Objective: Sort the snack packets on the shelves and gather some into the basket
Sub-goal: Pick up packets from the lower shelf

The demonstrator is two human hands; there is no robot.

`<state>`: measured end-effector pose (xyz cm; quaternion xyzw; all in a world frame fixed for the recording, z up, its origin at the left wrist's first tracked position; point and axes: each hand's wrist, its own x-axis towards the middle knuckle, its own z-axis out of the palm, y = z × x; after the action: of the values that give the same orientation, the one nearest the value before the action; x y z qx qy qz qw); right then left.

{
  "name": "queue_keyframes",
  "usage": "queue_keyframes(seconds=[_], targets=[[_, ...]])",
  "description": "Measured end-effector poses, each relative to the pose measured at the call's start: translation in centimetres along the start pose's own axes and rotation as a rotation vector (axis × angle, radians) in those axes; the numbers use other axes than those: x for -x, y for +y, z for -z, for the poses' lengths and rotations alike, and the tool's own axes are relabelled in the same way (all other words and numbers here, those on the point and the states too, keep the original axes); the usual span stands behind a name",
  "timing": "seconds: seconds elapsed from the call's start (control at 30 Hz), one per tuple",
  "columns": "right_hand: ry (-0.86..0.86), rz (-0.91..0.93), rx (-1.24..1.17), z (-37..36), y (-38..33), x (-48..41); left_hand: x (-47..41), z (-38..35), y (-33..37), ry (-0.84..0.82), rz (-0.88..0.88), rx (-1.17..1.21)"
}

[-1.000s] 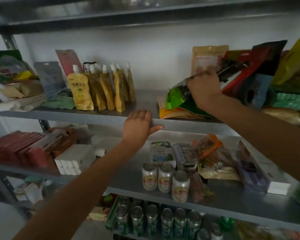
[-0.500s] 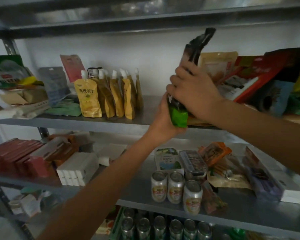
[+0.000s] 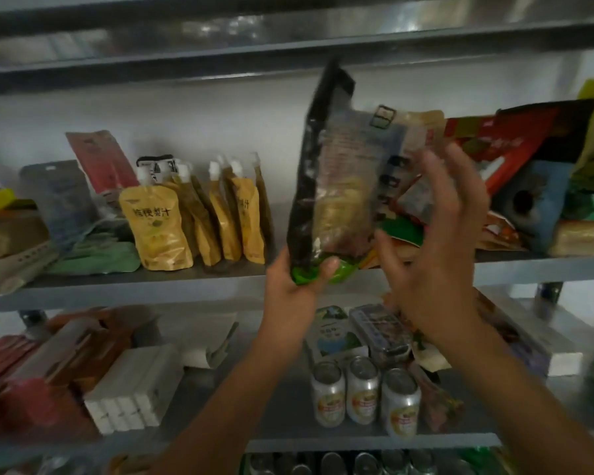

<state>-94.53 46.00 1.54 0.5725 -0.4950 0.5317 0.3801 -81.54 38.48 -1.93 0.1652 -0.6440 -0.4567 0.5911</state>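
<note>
A tall black snack packet (image 3: pixel 333 186) with a green bottom stands upright in front of the upper shelf. My left hand (image 3: pixel 295 286) grips its green lower end from below. Just to the right of the packet my right hand (image 3: pixel 432 248) is spread, fingers straight, holding nothing. More snack packets (image 3: pixel 515 156), red, black, blue and yellow, lie heaped at the right end of the upper shelf (image 3: pixel 134 296). No basket is in view.
Yellow spouted drink pouches (image 3: pixel 158 231) stand in a row left of the packet. Flat pouches and boxes lie at the far left. On the lower shelf stand three cans (image 3: pixel 364 392), white boxes (image 3: pixel 131 389), red boxes and assorted packets. More cans sit below.
My right hand has let go of the black packet and spread beside it. My left hand now holds the packet alone by its bottom, and the packet has turned its flat face toward me.
</note>
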Motion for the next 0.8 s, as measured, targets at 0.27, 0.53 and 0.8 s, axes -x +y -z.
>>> queue_keyframes(seconds=[0.27, 0.53, 0.8], targets=[[-0.712, -0.9, -1.022, -0.3, -1.0, 3.0, 1.6, 5.5, 0.4, -0.155, 0.294, 0.226], [-0.633, -0.907, -0.944, -0.6, -3.7, 9.1, 5.0, 8.3, -1.0, -0.27, 0.311, -0.139], [-0.629, -0.955, -0.664, -1.2, -3.1, 15.4, 9.3, 8.1, -5.9, -0.28, 0.703, -0.074]])
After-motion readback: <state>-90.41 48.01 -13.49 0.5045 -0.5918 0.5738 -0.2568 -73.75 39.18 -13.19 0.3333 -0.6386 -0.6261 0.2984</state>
